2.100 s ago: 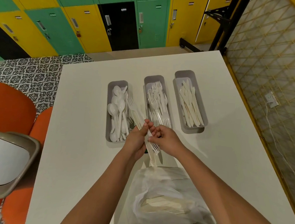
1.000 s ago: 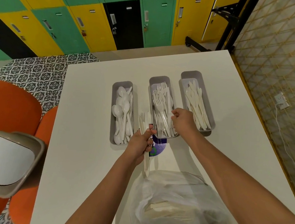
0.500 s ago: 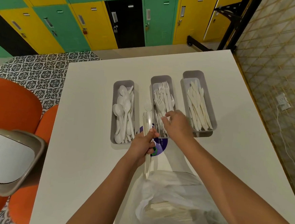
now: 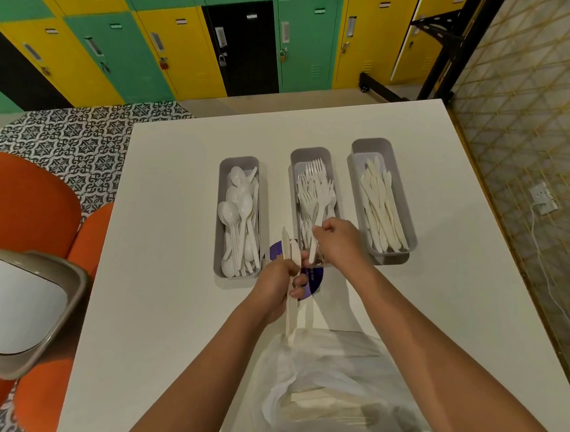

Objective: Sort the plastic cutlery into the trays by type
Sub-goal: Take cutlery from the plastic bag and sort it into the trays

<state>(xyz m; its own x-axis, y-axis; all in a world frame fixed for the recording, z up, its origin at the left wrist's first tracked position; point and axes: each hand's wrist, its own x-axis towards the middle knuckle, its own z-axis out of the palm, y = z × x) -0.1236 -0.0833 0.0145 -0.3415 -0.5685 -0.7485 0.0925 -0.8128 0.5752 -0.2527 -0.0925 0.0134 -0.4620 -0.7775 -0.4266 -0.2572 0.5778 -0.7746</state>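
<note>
Left hand [image 4: 277, 278] grips a small bunch of cutlery [image 4: 291, 253] upright in a fist, handles hanging down toward the plastic bag [image 4: 338, 390], tips sticking up; looks like a holding stock so the other hand can pull pieces 1 at a time. Right hand [image 4: 337, 242] pinches the handle of 1 white fork [image 4: 321, 215], tines pointing away, right over the near end of the middle tray [image 4: 310, 154], probably about to lay it in with the other forks. 3 grey trays sit side by side on the white table [image 4: 172, 241], long axis away from the person, so each type drops in lengthwise: left tray [image 4: 240, 163] has spoons, middle has forks, right tray [image 4: 371, 146] has knives. Bunch in the left hand seems to be knives or mixed, pointed cream tips, cannot tell the count. Cutlery is thin plastic, white to cream, light and slippery, pieces overlap loosely in the trays. Bag is translucent, crumpled, near edge of table, more cream pieces visible inside, so sorting is judged well short of done. A purple round sticker [image 4: 311, 279] lies on the table under the hands. Grey bin [image 4: 13, 310] and orange seat [image 4: 22, 205] at left.
</note>
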